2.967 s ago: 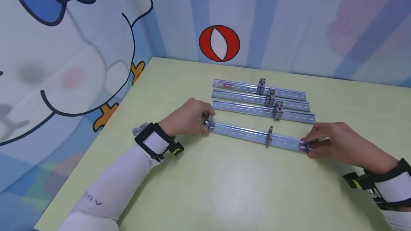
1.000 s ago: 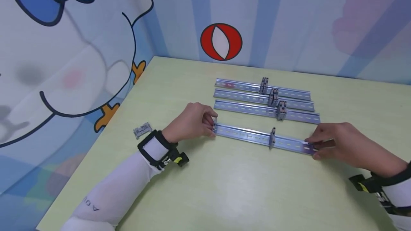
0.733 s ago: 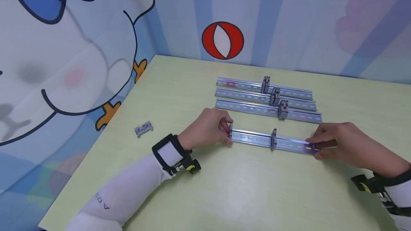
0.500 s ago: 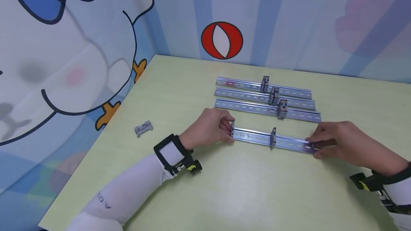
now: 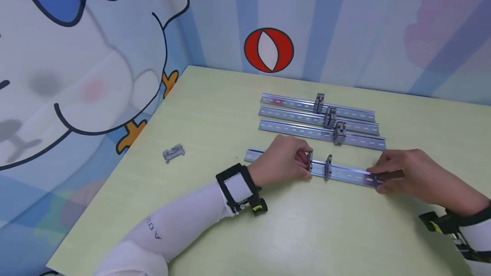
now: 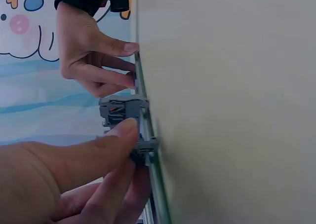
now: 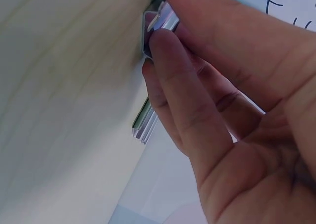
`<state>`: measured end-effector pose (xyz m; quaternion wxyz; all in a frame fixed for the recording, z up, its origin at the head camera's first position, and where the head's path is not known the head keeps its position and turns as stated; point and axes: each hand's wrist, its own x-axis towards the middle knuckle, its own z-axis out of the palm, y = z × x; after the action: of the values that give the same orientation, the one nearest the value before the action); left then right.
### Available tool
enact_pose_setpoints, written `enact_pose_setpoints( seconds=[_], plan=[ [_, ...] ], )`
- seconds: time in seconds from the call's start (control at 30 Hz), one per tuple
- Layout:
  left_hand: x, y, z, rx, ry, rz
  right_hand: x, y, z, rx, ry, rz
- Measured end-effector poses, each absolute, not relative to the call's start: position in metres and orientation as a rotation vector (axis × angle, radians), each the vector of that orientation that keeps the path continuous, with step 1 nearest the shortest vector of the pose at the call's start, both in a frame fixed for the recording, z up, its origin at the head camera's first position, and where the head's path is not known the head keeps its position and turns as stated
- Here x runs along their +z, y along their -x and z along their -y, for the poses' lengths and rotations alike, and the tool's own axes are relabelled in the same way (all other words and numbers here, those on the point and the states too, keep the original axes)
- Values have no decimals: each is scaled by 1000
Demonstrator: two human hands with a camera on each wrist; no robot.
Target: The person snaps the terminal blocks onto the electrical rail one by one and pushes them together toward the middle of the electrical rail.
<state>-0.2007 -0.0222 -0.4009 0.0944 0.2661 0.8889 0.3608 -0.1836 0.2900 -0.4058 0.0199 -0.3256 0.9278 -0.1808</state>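
A slotted metal DIN rail (image 5: 350, 175) lies nearest the person on the table. My left hand (image 5: 281, 159) pinches a thin grey terminal block (image 5: 310, 162) seated on this rail, thumb on one side and fingers on the other. A second grey terminal block (image 5: 328, 168) stands on the rail a short gap to the right; the left wrist view shows both blocks (image 6: 123, 108) close together. My right hand (image 5: 406, 176) grips the rail's right end between thumb and fingers. In the right wrist view the rail's end (image 7: 148, 34) shows between those fingers.
Behind lie three parallel rails (image 5: 291, 128), each carrying grey terminal blocks (image 5: 339, 133) right of its middle. A loose grey terminal block (image 5: 174, 153) lies flat on the left of the pale table (image 5: 215, 110). Printed wall panels (image 5: 345, 24) stand at the back and left.
My left hand has slid the pinched terminal block rightward along the rail from its left end towards the other block, baring the rail's left end. The right hand keeps its grip on the right end.
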Motion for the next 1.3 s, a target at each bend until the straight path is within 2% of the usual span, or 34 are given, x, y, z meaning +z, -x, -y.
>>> enact_pose_setpoints(
  seconds=[0.17, 0.37, 0.73, 1.03, 1.3],
  plan=[
    [-402, 199, 7, 1058, -774, -2631, -408, 185, -289, -591, 1009, -2882],
    [-402, 197, -12, 950, -891, -2661, -407, 185, -290, -619, 941, -2854],
    [-397, 193, -18, 898, -876, -2665, -404, 184, -292, -670, 910, -2841],
    [-391, 190, -7, 768, -972, -2685, -407, 181, -296, -699, 859, -2816],
    [-373, 186, 25, 740, -899, -2784, -406, 183, -294, -736, 854, -2792]
  ],
)
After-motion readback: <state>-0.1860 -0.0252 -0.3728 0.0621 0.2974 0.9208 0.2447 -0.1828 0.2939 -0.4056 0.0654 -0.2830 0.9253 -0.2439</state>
